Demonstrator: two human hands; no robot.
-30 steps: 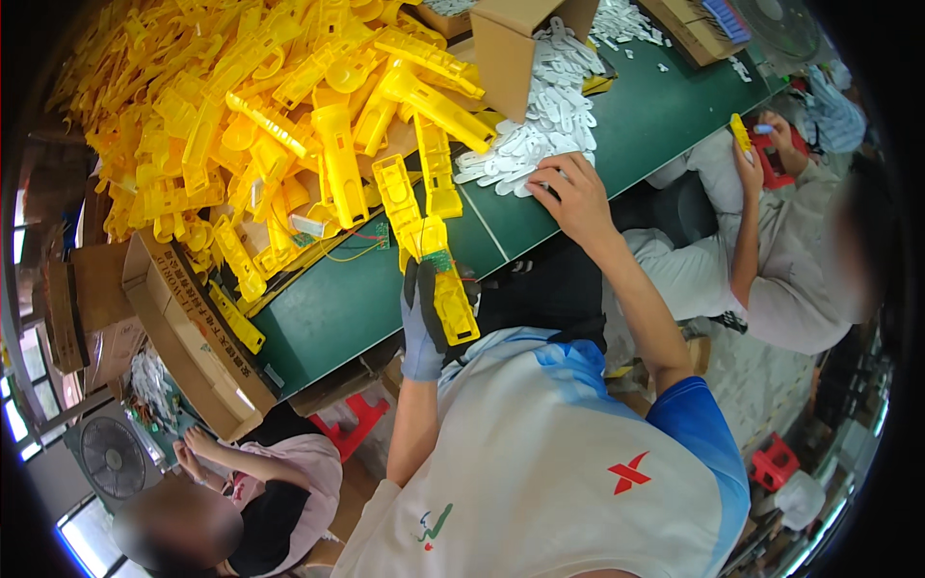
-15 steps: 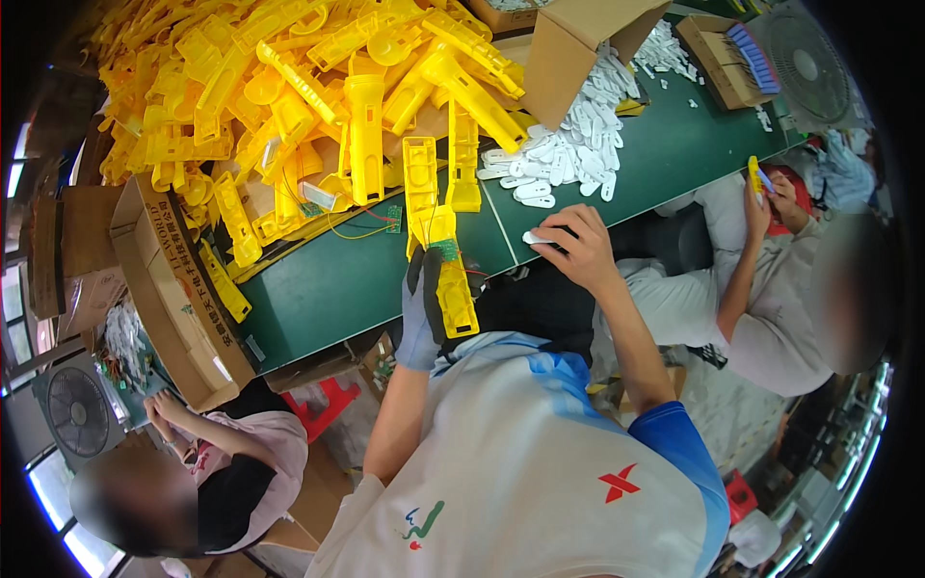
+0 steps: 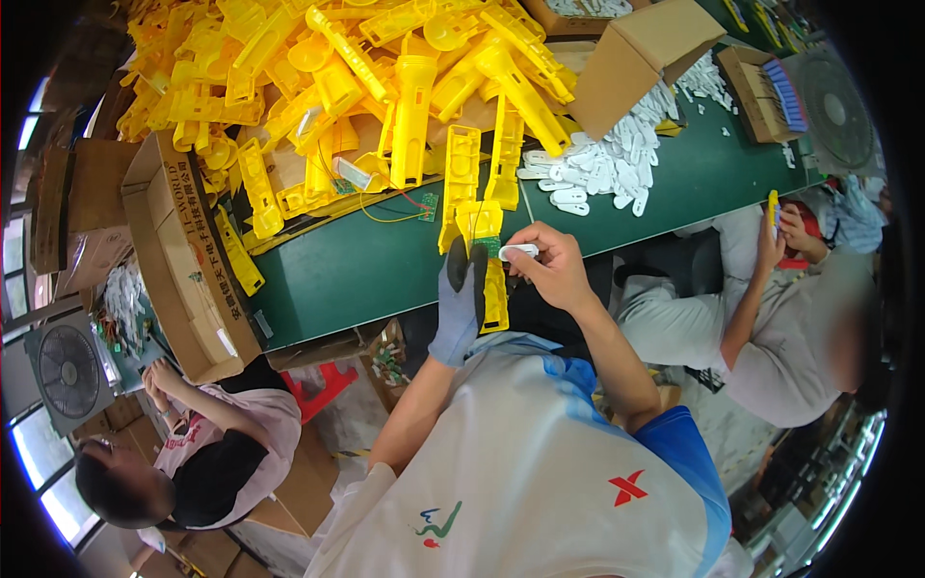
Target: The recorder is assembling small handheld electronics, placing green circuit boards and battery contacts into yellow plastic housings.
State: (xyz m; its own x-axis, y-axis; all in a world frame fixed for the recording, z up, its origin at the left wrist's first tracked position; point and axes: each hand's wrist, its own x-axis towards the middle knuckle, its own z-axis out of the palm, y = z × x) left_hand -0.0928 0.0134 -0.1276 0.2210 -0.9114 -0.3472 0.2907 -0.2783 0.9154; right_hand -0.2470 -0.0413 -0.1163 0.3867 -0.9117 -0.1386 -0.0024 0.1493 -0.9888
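The left hand (image 3: 461, 306) wears a grey-blue glove with dark fingertips and holds a bright yellow plastic shell (image 3: 489, 262). The right hand (image 3: 547, 265) is bare and pinches a small white piece (image 3: 518, 251). The tabletop (image 3: 356, 270) is dark green, the pile of white parts (image 3: 602, 169) is plain, the boxes (image 3: 183, 260) are brown.

Premises: a small factory assembly floor. A long green workbench (image 3: 366, 270) carries a bulk heap of identical yellow moulded plastic housings (image 3: 385, 87), a spread of small white plastic parts (image 3: 607, 169) and open cardboard cartons (image 3: 183, 260), one tipped on its side (image 3: 641, 58). A loose circuit board with wires (image 3: 424, 204) lies on the bench. Seated workers (image 3: 771, 318) line the bench at close quarters, another (image 3: 193, 453) sits beside it, and two electric fans (image 3: 67, 371) stand nearby.
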